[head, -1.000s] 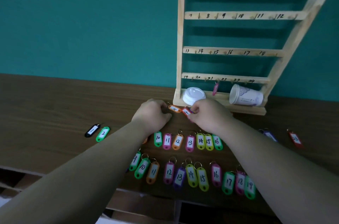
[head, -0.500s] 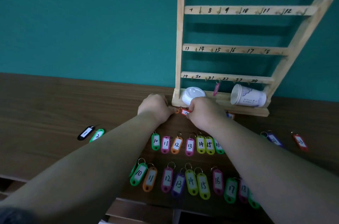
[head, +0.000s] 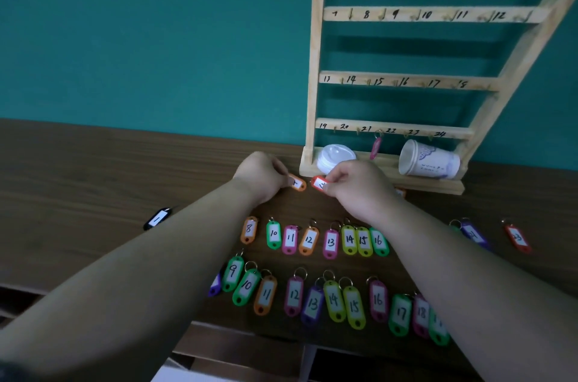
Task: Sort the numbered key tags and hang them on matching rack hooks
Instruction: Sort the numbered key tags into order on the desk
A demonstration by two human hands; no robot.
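At the foot of a wooden key rack (head: 314, 75), a person's two hands work side by side on a dark desk (head: 93, 181). The left hand (head: 261, 176) pinches an orange tag (head: 297, 183) and the right hand (head: 359, 186) pinches a red tag (head: 319, 183); both tags sit low, at or just above the desk, and their numbers are too blurred to read. Two rows of numbered tags (head: 312, 272) lie nearer the person, a black tag (head: 156, 219) off to the left and two more tags (head: 517, 237) off to the right. One pink tag (head: 374, 147) hangs from the lowest rail, near the hook marked 22. A tipped paper cup (head: 428, 162) and its white lid (head: 334, 158) rest on the rack's base, close to both hands. The risks look plain enough: the forearms pass directly over the sorted rows and could sweep them askew, a knuckle could roll the cup, and a misread number could send a tag to the wrong hook.
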